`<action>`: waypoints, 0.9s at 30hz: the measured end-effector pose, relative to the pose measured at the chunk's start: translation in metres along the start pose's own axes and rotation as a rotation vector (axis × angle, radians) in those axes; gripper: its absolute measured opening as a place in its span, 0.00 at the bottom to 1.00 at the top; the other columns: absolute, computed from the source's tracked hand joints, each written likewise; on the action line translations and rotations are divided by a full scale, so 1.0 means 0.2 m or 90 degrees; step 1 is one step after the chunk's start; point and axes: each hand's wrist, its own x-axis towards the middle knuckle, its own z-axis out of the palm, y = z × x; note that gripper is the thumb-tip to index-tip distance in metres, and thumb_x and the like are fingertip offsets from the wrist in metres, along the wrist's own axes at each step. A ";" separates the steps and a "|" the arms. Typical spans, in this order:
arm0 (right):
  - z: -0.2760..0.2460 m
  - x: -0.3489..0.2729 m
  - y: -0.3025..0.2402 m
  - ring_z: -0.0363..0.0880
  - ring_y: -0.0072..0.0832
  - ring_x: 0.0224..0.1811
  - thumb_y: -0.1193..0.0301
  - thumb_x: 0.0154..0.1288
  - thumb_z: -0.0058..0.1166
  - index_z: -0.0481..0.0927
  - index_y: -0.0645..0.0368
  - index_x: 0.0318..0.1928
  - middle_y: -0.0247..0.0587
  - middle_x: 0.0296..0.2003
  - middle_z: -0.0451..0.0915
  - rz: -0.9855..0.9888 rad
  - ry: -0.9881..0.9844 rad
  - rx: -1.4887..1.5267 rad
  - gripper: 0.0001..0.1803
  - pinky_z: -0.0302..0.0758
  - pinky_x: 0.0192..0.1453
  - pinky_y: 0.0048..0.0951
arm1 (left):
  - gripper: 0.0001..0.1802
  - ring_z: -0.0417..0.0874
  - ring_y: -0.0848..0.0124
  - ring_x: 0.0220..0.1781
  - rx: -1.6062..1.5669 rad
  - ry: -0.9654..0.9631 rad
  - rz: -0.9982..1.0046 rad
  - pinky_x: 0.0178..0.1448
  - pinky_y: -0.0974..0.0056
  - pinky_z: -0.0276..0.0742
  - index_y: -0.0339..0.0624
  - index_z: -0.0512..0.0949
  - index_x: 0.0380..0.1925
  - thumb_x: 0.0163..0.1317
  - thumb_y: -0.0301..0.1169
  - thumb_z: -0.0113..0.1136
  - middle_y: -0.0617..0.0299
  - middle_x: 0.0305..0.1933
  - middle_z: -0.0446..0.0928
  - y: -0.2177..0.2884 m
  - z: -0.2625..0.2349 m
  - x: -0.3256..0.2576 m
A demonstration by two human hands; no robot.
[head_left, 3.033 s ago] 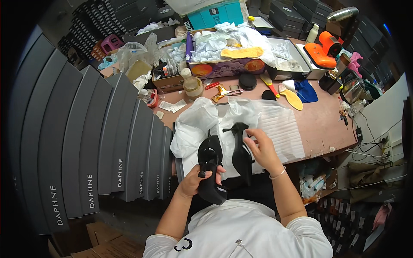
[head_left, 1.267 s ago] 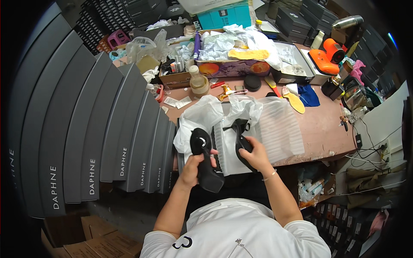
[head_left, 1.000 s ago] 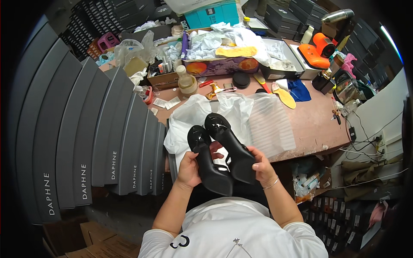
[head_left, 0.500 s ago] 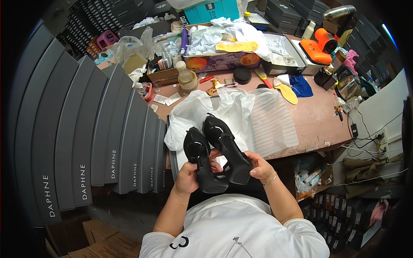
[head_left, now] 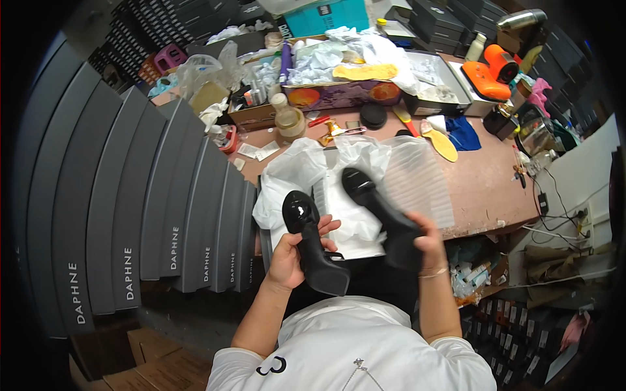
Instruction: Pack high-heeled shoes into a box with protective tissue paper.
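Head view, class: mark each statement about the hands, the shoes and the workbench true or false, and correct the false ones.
1. Each hand holds one black shoe. True: the left hand grips the left black shoe, the right hand the right black shoe.
2. Both shoes lie flat on the workbench. False: both are held up in the hands, above the white tissue paper.
3. A yellow insole lies on the workbench beyond the shoes. True.
4. The stack of long boxes is on the person's right. False: it stands on the left.
5. The shoes are red. False: both are black.
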 end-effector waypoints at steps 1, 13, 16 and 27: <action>-0.03 -0.02 -0.12 0.81 0.34 0.48 0.67 0.43 0.66 0.73 0.66 0.57 0.47 0.48 0.79 -0.051 0.005 -0.016 0.36 0.78 0.55 0.34 | 0.36 0.79 0.63 0.48 0.003 0.003 0.002 0.59 0.59 0.73 0.28 0.58 0.66 0.61 0.41 0.44 0.42 0.67 0.63 0.02 0.01 0.00; -0.11 0.35 -0.25 0.72 0.42 0.58 0.67 0.58 0.63 0.68 0.66 0.62 0.54 0.59 0.70 -0.324 0.048 -0.779 0.33 0.67 0.63 0.38 | 0.12 0.83 0.63 0.34 1.009 -0.015 -0.135 0.40 0.60 0.76 0.37 0.79 0.38 0.58 0.33 0.58 0.54 0.29 0.81 0.20 0.12 0.01; 0.20 0.29 -0.27 0.71 0.32 0.60 0.62 0.58 0.64 0.64 0.63 0.66 0.49 0.61 0.70 0.069 -0.397 -0.454 0.38 0.68 0.63 0.33 | 0.08 0.82 0.52 0.33 1.335 -0.291 -0.088 0.39 0.54 0.77 0.38 0.79 0.30 0.54 0.32 0.59 0.51 0.26 0.79 0.16 0.22 0.06; -0.31 -0.04 -0.06 0.75 0.39 0.57 0.58 0.47 0.73 0.68 0.63 0.64 0.53 0.60 0.71 0.143 -0.257 0.053 0.46 0.69 0.63 0.38 | 0.18 0.80 0.55 0.40 1.279 0.027 0.244 0.48 0.53 0.73 0.41 0.77 0.49 0.57 0.33 0.61 0.52 0.33 0.79 0.38 0.22 0.77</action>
